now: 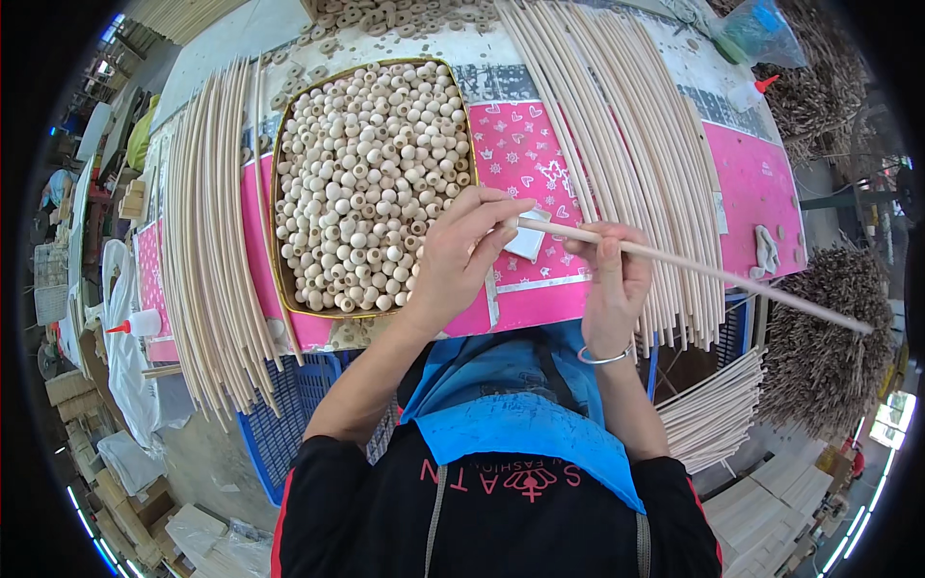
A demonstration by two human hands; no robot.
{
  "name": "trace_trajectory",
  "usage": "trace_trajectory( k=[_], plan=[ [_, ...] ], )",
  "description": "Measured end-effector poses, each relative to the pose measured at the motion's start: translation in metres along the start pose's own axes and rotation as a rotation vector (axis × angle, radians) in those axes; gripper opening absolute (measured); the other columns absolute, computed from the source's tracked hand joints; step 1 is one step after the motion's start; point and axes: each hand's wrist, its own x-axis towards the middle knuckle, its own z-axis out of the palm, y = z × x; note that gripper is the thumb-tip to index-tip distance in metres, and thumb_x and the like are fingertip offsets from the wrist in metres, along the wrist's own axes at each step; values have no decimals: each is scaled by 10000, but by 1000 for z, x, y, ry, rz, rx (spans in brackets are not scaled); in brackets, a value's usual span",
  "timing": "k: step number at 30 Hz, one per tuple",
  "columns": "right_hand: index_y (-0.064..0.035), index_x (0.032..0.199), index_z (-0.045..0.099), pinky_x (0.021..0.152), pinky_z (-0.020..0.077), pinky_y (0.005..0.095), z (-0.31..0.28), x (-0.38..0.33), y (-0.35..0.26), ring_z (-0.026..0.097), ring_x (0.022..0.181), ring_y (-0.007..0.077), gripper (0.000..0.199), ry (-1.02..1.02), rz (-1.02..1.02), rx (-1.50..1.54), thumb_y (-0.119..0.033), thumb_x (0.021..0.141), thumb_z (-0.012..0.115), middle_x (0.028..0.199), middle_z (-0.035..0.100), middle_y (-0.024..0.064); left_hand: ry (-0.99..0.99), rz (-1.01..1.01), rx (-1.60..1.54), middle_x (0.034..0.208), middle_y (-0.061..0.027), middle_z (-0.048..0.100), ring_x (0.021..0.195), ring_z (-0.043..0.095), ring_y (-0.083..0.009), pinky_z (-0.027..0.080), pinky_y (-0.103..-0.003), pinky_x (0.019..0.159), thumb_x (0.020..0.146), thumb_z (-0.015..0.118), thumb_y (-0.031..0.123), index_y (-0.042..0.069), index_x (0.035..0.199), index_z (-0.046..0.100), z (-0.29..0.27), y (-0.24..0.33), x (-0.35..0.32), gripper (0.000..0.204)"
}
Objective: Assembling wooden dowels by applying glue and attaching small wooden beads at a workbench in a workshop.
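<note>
Pink-covered tabletop (761, 183) is carrying two fans of wooden rods, left (207, 241) and right (617, 144), flanking a tray of wooden beads (371, 183). Right hand (609, 279) is gripping a single dowel (694, 267) with closed fingers; the dowel is running right, past the near edge. Left hand (462, 250) is pinching the dowel's left tip, above a small white dish (530, 236).

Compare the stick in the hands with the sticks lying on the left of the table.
The held stick is single, gripped by the right hand with the left hand at its near end, and slants out past the table's right edge. The left sticks lie loose in a thick bundle beside the tray of beads, running front to back. Both are thin, pale wood.
</note>
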Motion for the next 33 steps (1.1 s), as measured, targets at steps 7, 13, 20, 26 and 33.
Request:
trace_trajectory(
  k=[7, 13, 20, 26, 33],
  plan=[
    [-16, 1026, 591, 770, 523, 284, 0, -3, -2, 629, 831, 121, 171, 186, 99, -30, -182, 1041, 554, 943, 645, 66, 178, -362, -830, 1235, -110, 633, 1058, 647, -153, 549, -237, 798, 932, 622, -23, 64, 1532, 330, 44, 10, 2, 672],
    [-35, 1159, 587, 749, 555, 304, 6, -14, -1, 657, 820, 141, 220, 221, 302, 146, -219, 1048, 539, 922, 654, 52, 312, -424, -984, 1108, -109, 678, 1033, 670, -183, 592, -336, 890, 974, 588, 5, 37, 1300, 518, 60, -2, -8, 335],
    [-47, 1075, 710, 692, 522, 336, -58, -21, -127, 658, 838, 243, 272, -66, -590, -1274, -188, 846, 754, 943, 679, 89, 278, -332, -755, 1003, -111, 700, 926, 706, -194, 601, -287, 763, 985, 578, 41, 6, 1194, 604, -15, 11, 21, 214],
    [-1, 1107, 689, 664, 537, 281, -155, -69, -89, 668, 708, 166, 282, -204, 164, -947, -81, 837, 710, 787, 675, 81, 315, -293, -652, 968, -92, 711, 884, 705, -163, 587, -277, 753, 986, 587, 78, 11, 1233, 611, -62, 9, 41, 257],
    [-10, 1025, 718, 607, 475, 278, -154, -109, -70, 620, 674, 163, 167, -201, 157, -916, -76, 871, 717, 782, 652, 79, 291, -266, -562, 959, -85, 717, 852, 700, -158, 580, -278, 752, 995, 595, 116, 15, 1217, 607, -86, -3, 48, 245]
  ],
)
